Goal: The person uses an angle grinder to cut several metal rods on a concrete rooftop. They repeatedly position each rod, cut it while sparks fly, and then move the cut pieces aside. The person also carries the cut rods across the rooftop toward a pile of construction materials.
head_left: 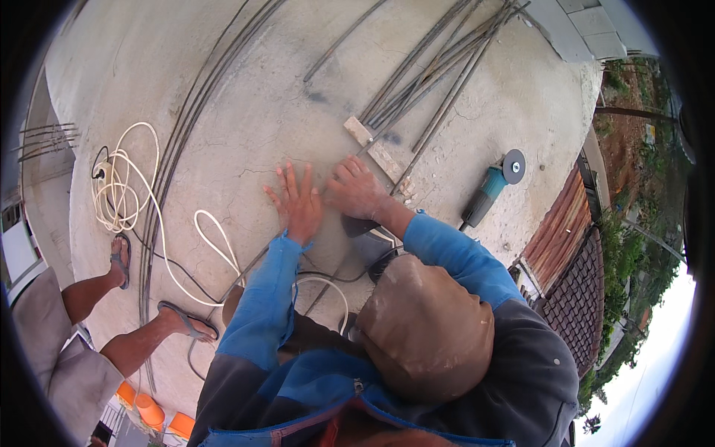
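"Judging by looks, how should we expect the steel bar (372, 142) beside our right hand (357, 190) to handle?"

"Stiff, we think, rather heavy for its thinness, gritty more than slippery, and hardly fragile; we would hold it near mid-length for balance, away from a rough end"

"How does it look to us?"

"Slim, straight and dull grey, coming out of the bundle of bars (443, 65), past the pale block (389, 165), toward our right fingertips. Those fingers are bunched low; we cannot tell whether they pinch it"

"And our left hand (298, 205)?"

"Palm down, fingers spread on the concrete (246, 175), just beside the right. Farther out, we see an angle grinder (488, 195) lying to the right"
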The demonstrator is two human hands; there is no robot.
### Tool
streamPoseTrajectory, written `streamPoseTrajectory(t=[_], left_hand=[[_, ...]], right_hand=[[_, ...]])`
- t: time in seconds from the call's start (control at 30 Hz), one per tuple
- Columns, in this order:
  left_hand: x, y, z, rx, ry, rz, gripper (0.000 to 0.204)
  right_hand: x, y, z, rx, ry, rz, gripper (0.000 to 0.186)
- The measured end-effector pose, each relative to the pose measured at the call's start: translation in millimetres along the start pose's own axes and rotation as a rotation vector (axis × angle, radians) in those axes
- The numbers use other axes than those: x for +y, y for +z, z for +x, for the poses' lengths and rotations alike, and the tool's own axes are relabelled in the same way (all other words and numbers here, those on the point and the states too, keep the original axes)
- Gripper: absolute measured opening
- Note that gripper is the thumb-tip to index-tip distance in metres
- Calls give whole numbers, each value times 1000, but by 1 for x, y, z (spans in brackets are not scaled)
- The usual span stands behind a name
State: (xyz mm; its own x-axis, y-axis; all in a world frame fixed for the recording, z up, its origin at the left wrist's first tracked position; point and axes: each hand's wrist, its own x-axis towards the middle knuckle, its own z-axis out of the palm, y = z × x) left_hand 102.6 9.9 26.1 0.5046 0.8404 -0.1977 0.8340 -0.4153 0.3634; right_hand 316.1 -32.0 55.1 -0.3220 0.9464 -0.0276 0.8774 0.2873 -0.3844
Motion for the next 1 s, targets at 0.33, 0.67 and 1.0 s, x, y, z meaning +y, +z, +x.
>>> streamPoseTrajectory(t=[0.33, 0.67, 1.0], left_hand=[[-26, 10, 12, 63, 256, 84, 54], [-40, 25, 10, -96, 182, 113, 58], [-32, 16, 8, -84, 164, -16, 56]], right_hand=[[15, -29, -76, 244, 175, 221, 41], [132, -87, -56, 241, 531, -47, 40], [208, -153, 136, -340, 638, -116, 73]])
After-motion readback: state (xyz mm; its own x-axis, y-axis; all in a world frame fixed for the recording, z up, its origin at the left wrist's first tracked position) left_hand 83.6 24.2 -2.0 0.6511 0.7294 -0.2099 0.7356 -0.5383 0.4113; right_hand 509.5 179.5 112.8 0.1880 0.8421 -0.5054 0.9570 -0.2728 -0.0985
